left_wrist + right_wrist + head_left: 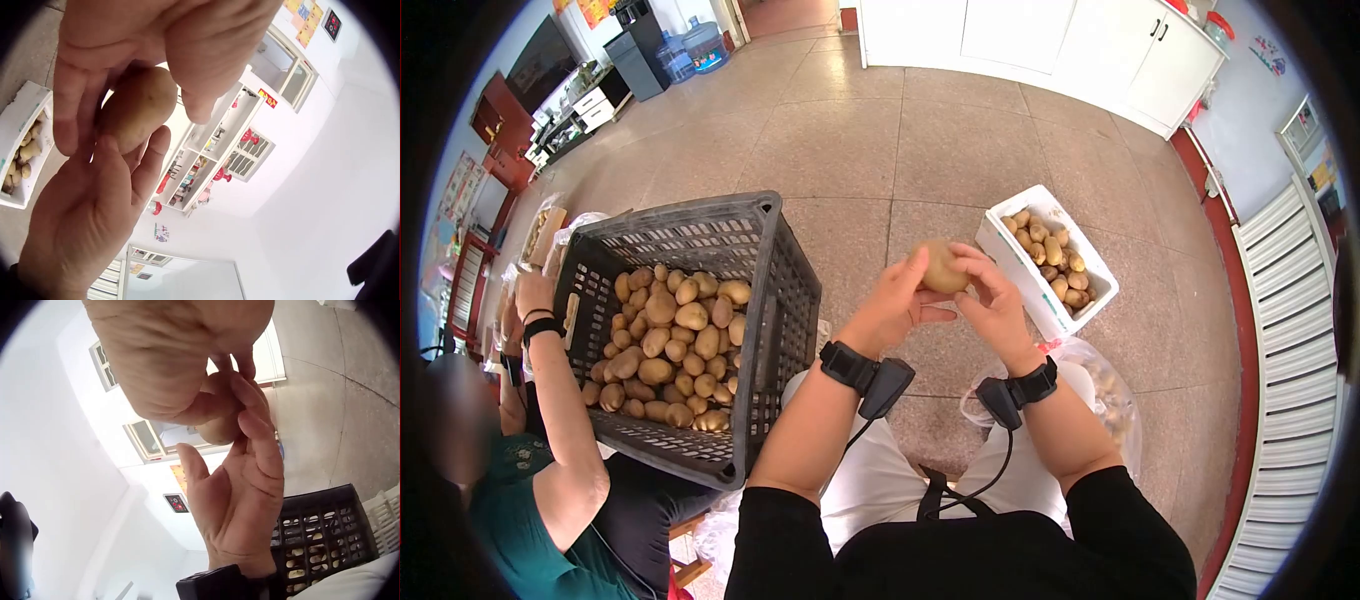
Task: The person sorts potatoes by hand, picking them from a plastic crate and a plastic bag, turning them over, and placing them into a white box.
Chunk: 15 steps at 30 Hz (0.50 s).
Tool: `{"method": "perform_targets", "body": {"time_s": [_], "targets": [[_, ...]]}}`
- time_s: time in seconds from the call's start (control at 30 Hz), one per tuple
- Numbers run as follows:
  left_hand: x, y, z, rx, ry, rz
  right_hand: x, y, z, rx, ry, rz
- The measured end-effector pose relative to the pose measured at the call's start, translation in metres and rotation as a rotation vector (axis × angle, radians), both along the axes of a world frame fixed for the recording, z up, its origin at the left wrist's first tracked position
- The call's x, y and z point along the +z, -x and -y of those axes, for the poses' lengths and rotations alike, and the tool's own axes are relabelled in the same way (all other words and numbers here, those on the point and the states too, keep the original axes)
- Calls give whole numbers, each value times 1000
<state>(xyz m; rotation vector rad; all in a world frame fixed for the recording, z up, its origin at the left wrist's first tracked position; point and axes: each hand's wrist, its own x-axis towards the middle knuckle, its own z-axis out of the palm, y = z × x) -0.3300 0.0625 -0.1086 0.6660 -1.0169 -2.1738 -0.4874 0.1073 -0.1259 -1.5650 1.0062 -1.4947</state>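
Note:
I hold one light-brown potato (pixel 941 268) up in front of me between both hands. My left hand (pixel 895 302) grips it from the left, thumb and fingers curled round it. My right hand (pixel 997 300) holds it from the right, fingers over its top. In the left wrist view the potato (pixel 137 106) sits between the left hand (pixel 156 44) above and the right hand (pixel 87 212) below. In the right wrist view most of the potato (pixel 219 428) is hidden behind the right hand (pixel 169 356) and the left hand (pixel 240 494).
A black plastic crate (pixel 775 290) full of potatoes stands at my left. A white foam box (pixel 1025 285) with several potatoes lies on the tiled floor at the right. A clear bag (pixel 1105 390) of potatoes sits by my right knee. Another person (pixel 550 450) sits at the crate's left.

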Motion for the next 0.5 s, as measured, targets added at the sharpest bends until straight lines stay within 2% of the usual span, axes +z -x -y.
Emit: {"method": "perform_targets", "body": {"time_s": [0.13,0.2,0.33,0.4,0.5], "targets": [[-1,-2,4,56,-46,-12,9,2,-5,91,-34,25],[3,-2,5,72,-111,-26,11,0,-7,64,-131,222],[-4,-2,7,57,-69,-17,11,-1,-5,-44,-200,66],[-7,-1,8,24,-66,-51,6,-3,-4,-1,-331,48],[-7,-1,7,52,-83,-69,3,-3,-3,52,-333,85]]}}
